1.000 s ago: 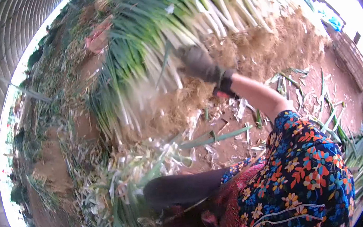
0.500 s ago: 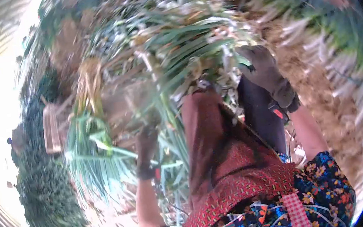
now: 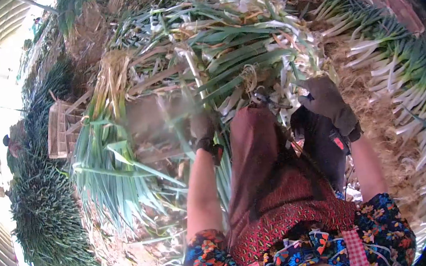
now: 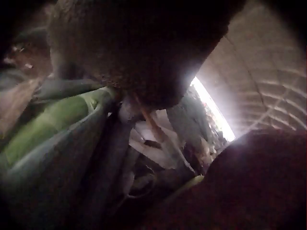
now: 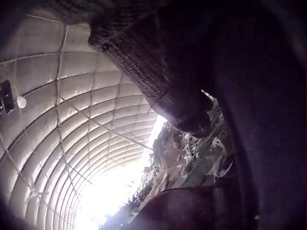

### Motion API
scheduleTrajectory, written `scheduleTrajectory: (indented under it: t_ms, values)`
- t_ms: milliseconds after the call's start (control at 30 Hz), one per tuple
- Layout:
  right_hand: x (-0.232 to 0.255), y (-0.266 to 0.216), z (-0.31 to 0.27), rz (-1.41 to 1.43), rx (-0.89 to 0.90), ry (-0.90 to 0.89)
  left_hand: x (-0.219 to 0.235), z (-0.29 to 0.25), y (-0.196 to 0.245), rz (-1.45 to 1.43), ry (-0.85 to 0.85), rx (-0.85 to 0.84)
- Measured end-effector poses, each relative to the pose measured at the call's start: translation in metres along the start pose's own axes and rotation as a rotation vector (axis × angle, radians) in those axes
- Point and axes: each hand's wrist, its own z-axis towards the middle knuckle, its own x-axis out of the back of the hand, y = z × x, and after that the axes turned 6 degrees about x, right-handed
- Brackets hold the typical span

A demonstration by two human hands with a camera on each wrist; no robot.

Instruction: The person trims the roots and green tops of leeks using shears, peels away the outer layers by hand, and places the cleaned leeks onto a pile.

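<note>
We see the left hand (image 3: pixel 202 127) in a dark glove, right by a green stalk (image 4: pixel 57 120). We cannot tell if it is pinching anything, because the glove is dark and the leaves beside it are blurry. The right hand (image 3: pixel 326 100), gloved too, has its thumb and fingers apart, near a messy pile of leaves and peels (image 3: pixel 232 37). Between the hands we see dark red cloth (image 3: pixel 265 158) over the lap. Left of the left hand is a big green bunch (image 3: pixel 113 158), then a wooden crate (image 3: pixel 58 130). On the right, long onions (image 3: pixel 407 78) lie in a row, roots toward us. A curved roof (image 5: pixel 43 105) is overhead.
</note>
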Motion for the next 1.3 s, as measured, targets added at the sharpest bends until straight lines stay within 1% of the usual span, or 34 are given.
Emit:
scheduleTrajectory:
  t_ms: [33,67,133,167,233,267,300,367,400,433,467,500,567,600,633,667,700,767,800,867,900,933,967,1000,1033,1067,1100,1133,1167,1200,1233,1267,1300]
  values:
    - [0.001,-0.001,0.002,0.009,-0.013,0.007,0.000,-0.002,0.000,-0.117,-0.029,0.106]
    - [0.001,-0.001,0.002,0.020,-0.024,0.015,0.017,-0.009,0.007,-0.127,-0.026,0.131]
    - [0.003,0.000,0.001,0.014,-0.046,-0.053,0.064,-0.018,0.019,-0.148,-0.019,0.173]
    - [0.001,-0.002,0.000,0.015,-0.062,-0.091,0.037,0.016,-0.024,-0.335,0.315,-0.064]
    - [0.000,-0.001,0.001,-0.015,-0.039,-0.098,0.062,0.083,-0.089,-0.940,0.265,-0.060]
    - [-0.002,0.001,0.003,-0.030,-0.018,-0.100,0.129,0.055,-0.048,-0.605,0.462,-0.204]
    - [-0.009,0.005,0.001,-0.037,-0.029,-0.091,0.167,0.068,-0.040,-0.768,0.469,-0.045]
    - [-0.025,0.013,-0.003,-0.053,-0.045,-0.059,0.210,0.080,-0.064,-0.581,0.501,-0.134]
    - [-0.023,0.010,0.000,-0.024,-0.056,-0.075,0.245,0.056,-0.046,-0.446,0.477,-0.103]
    - [-0.019,0.007,0.003,0.004,-0.071,-0.093,0.263,0.037,-0.036,-0.547,0.410,-0.112]
    - [-0.012,0.006,0.004,0.030,-0.091,-0.115,0.271,0.016,-0.030,-0.648,0.333,-0.124]
    - [0.013,-0.010,0.009,0.204,-0.092,-0.104,0.270,-0.001,-0.027,-0.748,0.247,-0.139]
    - [0.016,-0.015,0.016,0.393,-0.160,0.017,0.254,-0.028,-0.027,-1.009,0.166,-0.210]
    - [0.020,-0.017,0.020,0.485,-0.194,0.074,0.254,-0.054,-0.009,-1.160,0.085,-0.099]
    - [0.028,-0.020,0.033,0.795,-0.144,0.103,0.256,-0.082,0.005,-1.302,-0.005,0.018]
    - [0.036,-0.025,0.047,0.696,-0.152,0.141,0.245,-0.092,-0.008,-1.152,-0.112,-0.080]
    - [0.042,-0.028,0.060,0.596,-0.162,0.175,0.251,-0.121,0.020,-0.909,-0.034,-0.042]
    - [0.044,-0.022,0.087,0.507,0.042,0.353,0.235,-0.144,0.022,-0.846,-0.059,-0.099]
    - [0.054,-0.027,0.097,0.598,0.029,0.388,0.229,-0.152,0.026,-0.817,-0.068,-0.128]
    - [0.072,-0.044,0.117,0.782,0.011,0.465,0.241,-0.180,0.058,-0.981,-0.249,-0.006]
    - [0.077,-0.048,0.123,0.820,0.043,0.467,0.242,-0.190,0.061,-1.025,-0.343,-0.042]
    - [0.079,-0.051,0.128,0.857,0.077,0.468,0.231,-0.190,0.046,-0.876,-0.344,-0.121]
    - [0.083,-0.054,0.132,0.894,0.112,0.470,0.227,-0.200,0.041,-1.007,-0.454,-0.034]
    - [0.083,-0.053,0.133,0.935,0.125,0.420,0.227,-0.207,0.042,-1.133,-0.564,0.056]
    - [0.084,-0.052,0.134,0.975,0.136,0.368,0.231,-0.211,0.048,-1.112,-0.617,0.030]
    - [0.063,-0.039,0.142,0.879,0.237,0.382,0.233,-0.214,0.052,-1.090,-0.671,0.004]
    - [0.020,-0.017,0.146,1.422,0.279,0.409,0.226,-0.217,0.053,-1.053,-0.694,-0.005]
    - [0.033,-0.021,0.142,1.244,0.168,0.395,0.226,-0.220,0.056,-1.167,-0.746,0.004]
    - [0.045,-0.025,0.138,1.068,0.063,0.365,0.220,-0.222,0.054,-1.129,-0.726,-0.035]
    - [0.031,0.007,0.141,0.893,0.111,0.573,0.214,-0.224,0.050,-1.089,-0.705,-0.070]
    - [0.015,0.039,0.144,0.690,0.117,0.781,0.212,-0.226,0.044,-1.100,-0.702,-0.073]
    - [0.026,0.077,0.134,0.425,0.073,0.897,0.211,-0.228,0.038,-1.117,-0.698,-0.072]
    - [0.035,0.116,0.124,0.159,-0.009,1.012,0.210,-0.231,0.030,-1.133,-0.690,-0.066]
